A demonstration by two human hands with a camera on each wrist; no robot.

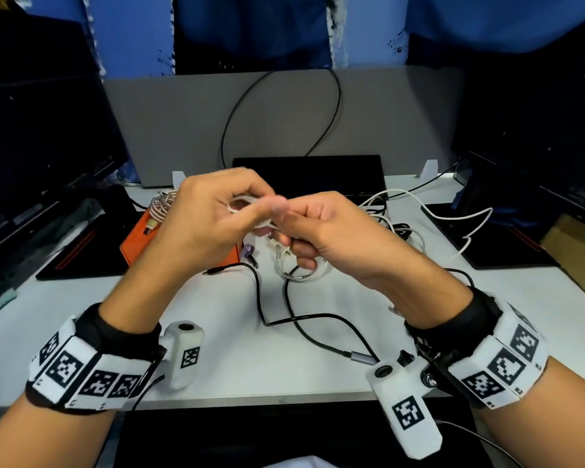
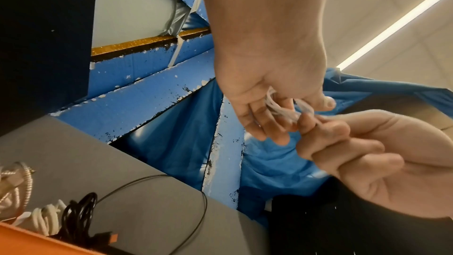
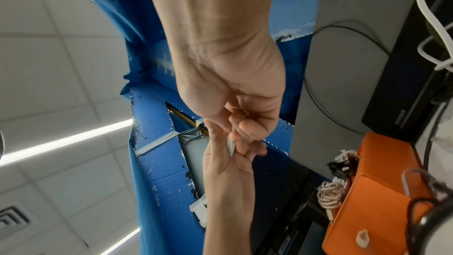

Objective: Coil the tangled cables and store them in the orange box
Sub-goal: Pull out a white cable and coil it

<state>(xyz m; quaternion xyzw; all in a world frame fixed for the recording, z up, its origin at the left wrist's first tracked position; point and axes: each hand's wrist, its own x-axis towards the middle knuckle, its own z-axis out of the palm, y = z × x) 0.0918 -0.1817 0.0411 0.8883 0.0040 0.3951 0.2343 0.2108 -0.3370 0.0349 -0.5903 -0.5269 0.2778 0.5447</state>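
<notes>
Above the middle of the table, both hands meet on a small coil of thin white cable (image 1: 247,206). My left hand (image 1: 255,206) pinches the coil's loops (image 2: 284,111) between thumb and fingers. My right hand (image 1: 284,231), fingers curled, grips the same cable (image 3: 231,145) beside it. The orange box (image 1: 137,243) sits on the table under my left hand, which partly hides it. A braided coil (image 1: 161,204), a black coil (image 2: 78,214) and a white coil (image 2: 46,218) lie in it.
Loose on the white table (image 1: 233,359) lie a black cable (image 1: 284,319), a clear-white tangle (image 1: 299,273) below my hands and a white cable (image 1: 402,211) at right. A black box (image 1: 308,173) stands behind. Dark monitors flank both sides.
</notes>
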